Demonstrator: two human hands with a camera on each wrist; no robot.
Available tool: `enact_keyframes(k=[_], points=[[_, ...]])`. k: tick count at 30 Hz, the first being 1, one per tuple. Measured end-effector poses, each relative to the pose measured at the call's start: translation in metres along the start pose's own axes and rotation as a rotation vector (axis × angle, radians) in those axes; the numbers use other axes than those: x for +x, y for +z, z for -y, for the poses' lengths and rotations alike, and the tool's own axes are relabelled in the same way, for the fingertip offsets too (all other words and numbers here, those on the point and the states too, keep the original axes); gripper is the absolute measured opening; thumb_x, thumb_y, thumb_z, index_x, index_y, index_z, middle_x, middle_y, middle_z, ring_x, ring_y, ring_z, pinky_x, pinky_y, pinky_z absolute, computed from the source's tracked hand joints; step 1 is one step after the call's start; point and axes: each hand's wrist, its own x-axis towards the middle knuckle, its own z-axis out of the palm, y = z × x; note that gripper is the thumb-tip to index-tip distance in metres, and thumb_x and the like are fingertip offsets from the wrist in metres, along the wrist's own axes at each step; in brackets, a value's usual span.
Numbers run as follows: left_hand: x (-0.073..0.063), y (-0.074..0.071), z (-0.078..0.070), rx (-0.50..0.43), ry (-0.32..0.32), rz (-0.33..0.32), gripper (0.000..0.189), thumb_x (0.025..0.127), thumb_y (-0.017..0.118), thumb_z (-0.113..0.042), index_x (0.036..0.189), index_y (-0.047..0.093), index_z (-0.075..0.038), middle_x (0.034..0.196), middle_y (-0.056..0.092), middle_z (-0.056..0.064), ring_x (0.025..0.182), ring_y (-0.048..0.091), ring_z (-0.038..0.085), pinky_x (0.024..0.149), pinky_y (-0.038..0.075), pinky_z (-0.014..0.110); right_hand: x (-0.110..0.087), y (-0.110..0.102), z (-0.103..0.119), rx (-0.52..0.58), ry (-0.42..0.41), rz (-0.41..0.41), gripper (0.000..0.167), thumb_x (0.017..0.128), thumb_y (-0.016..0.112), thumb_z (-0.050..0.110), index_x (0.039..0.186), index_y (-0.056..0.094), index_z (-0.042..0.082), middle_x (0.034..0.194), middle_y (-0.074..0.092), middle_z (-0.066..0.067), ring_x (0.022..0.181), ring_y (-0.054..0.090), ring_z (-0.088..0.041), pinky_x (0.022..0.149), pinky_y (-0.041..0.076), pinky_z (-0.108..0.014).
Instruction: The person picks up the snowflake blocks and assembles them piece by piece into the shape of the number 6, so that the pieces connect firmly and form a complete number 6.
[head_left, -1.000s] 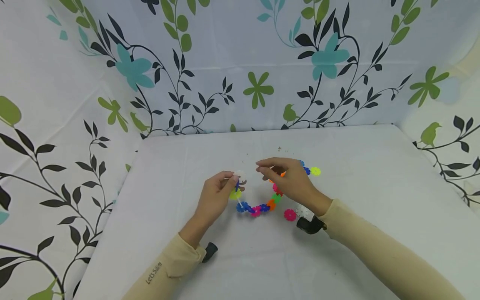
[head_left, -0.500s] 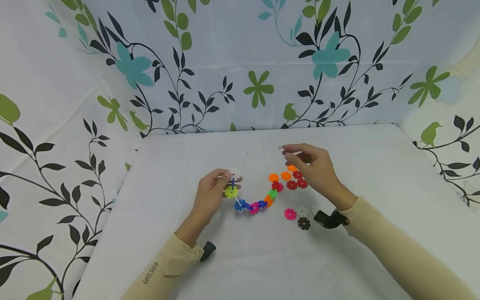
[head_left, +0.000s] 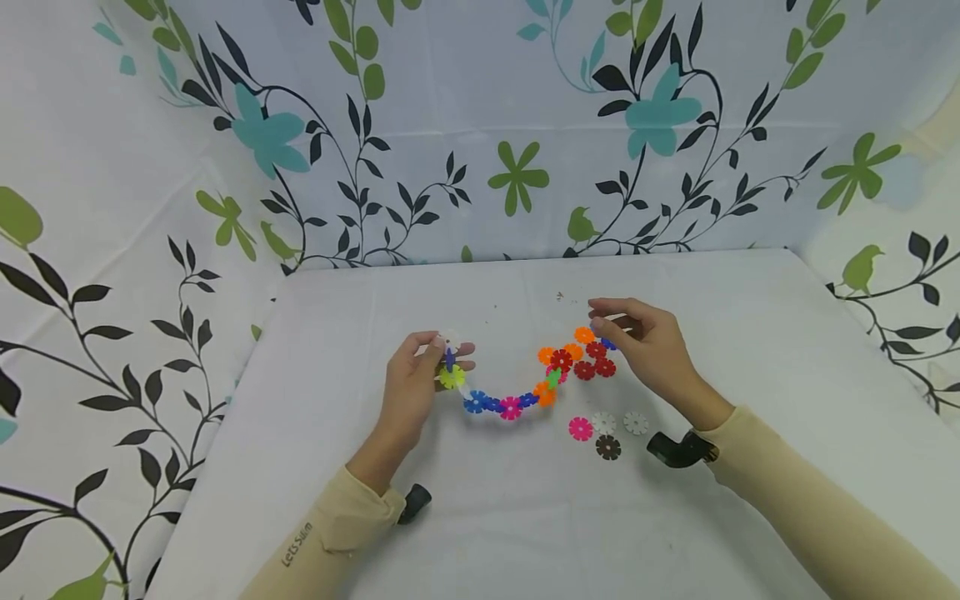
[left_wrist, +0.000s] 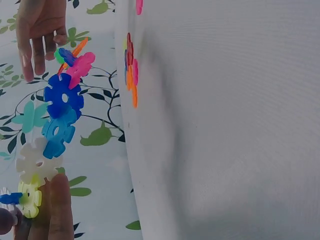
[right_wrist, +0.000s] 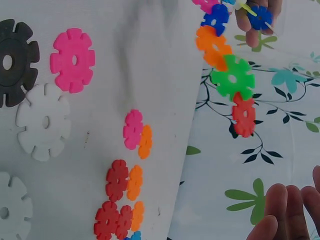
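My left hand (head_left: 405,383) pinches the left end of a chain of slotted flower-shaped plastic discs, by a whitish disc (head_left: 451,340) beside a yellow one (left_wrist: 31,200). From there the chain (head_left: 510,407) curves down and rightward through blue, pink, orange and green discs. Its far end is a red disc (right_wrist: 244,115), free of either hand. My right hand (head_left: 652,337) hovers right of that end with fingers extended and nothing between them. In the right wrist view its fingertips (right_wrist: 282,210) show at the lower right, apart from the chain.
Loose red discs (head_left: 584,370), orange discs (head_left: 584,335) and a blue disc (head_left: 608,343) lie under and beside the right hand. Nearer the front are a pink disc (head_left: 581,429), a dark disc (head_left: 608,447) and white discs (head_left: 636,423). A patterned cloth (head_left: 420,125) hangs behind the table.
My right hand has moved right, away from the chain, uncovering the loose discs. The left hand has shifted slightly left, carrying the chain along.
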Motion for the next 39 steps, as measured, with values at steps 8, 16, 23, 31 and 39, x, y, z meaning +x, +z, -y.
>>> enact_keyframes(k=[8, 16, 23, 31, 39], points=[[0.002, -0.006, -0.005, -0.168, -0.064, -0.053, 0.031, 0.111, 0.041, -0.032, 0.129, 0.049, -0.008, 0.118, 0.073, 0.006, 0.104, 0.072, 0.020, 0.093, 0.054, 0.030, -0.010, 0.001, -0.016, -0.020, 0.095, 0.051, 0.035, 0.101, 0.066, 0.024, 0.131, 0.066, 0.007, 0.120, 0.069, -0.010, 0.102, 0.067, -0.029, 0.079, 0.053, -0.016], [0.002, -0.008, -0.006, -0.225, -0.026, -0.038, 0.031, 0.111, 0.041, -0.030, 0.130, 0.048, -0.007, 0.120, 0.072, 0.005, 0.106, 0.071, 0.021, 0.095, 0.053, 0.030, -0.022, 0.002, -0.033, -0.058, 0.181, 0.175, 0.037, 0.100, 0.066, 0.028, 0.131, 0.067, 0.007, 0.120, 0.070, -0.010, 0.101, 0.065, -0.026, 0.081, 0.055, -0.027], [0.002, -0.007, -0.006, -0.241, -0.038, -0.041, 0.036, 0.110, 0.044, -0.032, 0.132, 0.048, -0.004, 0.120, 0.072, 0.006, 0.107, 0.071, 0.021, 0.094, 0.054, 0.032, -0.028, 0.004, -0.042, -0.097, 0.186, 0.268, 0.033, 0.098, 0.069, 0.024, 0.127, 0.070, 0.007, 0.116, 0.072, -0.005, 0.098, 0.064, -0.025, 0.080, 0.055, -0.032], [0.002, -0.007, -0.006, -0.233, -0.060, -0.053, 0.033, 0.109, 0.047, -0.032, 0.129, 0.051, -0.006, 0.118, 0.073, 0.006, 0.106, 0.071, 0.021, 0.091, 0.056, 0.033, -0.033, 0.007, -0.050, -0.158, 0.188, 0.509, 0.029, 0.092, 0.076, 0.023, 0.119, 0.075, 0.013, 0.105, 0.072, 0.004, 0.093, 0.064, -0.018, 0.075, 0.057, -0.028], [0.001, -0.006, -0.003, -0.236, -0.058, -0.040, 0.031, 0.108, 0.049, -0.033, 0.126, 0.052, -0.009, 0.119, 0.073, 0.005, 0.106, 0.071, 0.021, 0.092, 0.055, 0.033, -0.035, 0.011, -0.045, -0.164, 0.175, 0.594, 0.033, 0.083, 0.085, 0.027, 0.114, 0.076, 0.019, 0.105, 0.070, 0.007, 0.096, 0.062, -0.018, 0.076, 0.058, -0.030]])
